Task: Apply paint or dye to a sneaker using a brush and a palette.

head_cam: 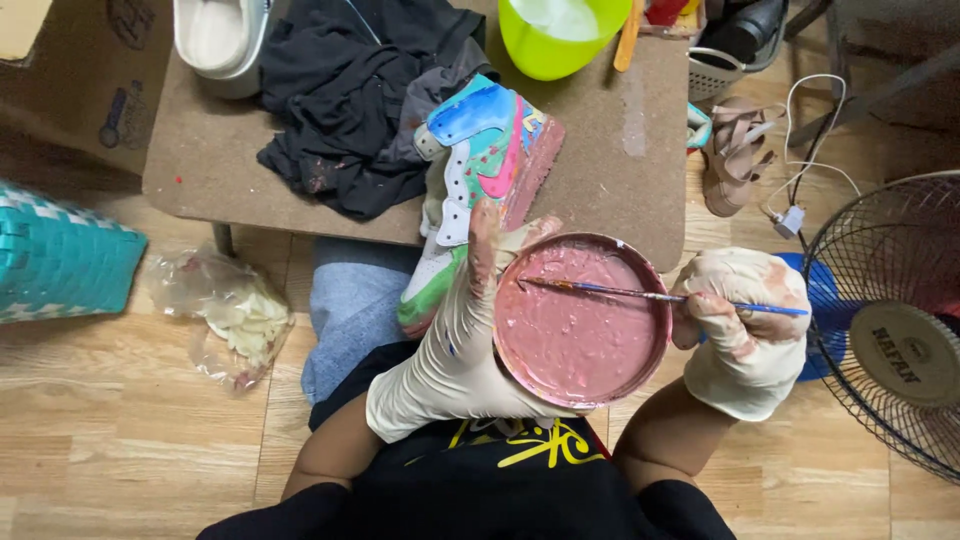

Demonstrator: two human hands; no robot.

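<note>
Holding: your left hand [450, 350] cups a round dish of pink paint [582, 318]; your right hand [745, 335] pinches a thin brush [660, 294], its long axis level, bristles apparently in the paint; painted sneaker [480, 170] at the table's [620, 180] near edge

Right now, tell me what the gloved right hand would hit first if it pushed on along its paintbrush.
The right hand points left; the thin blue-handled paintbrush tip would likely first meet the round pink paint-filled lid, then the left hand.
</note>
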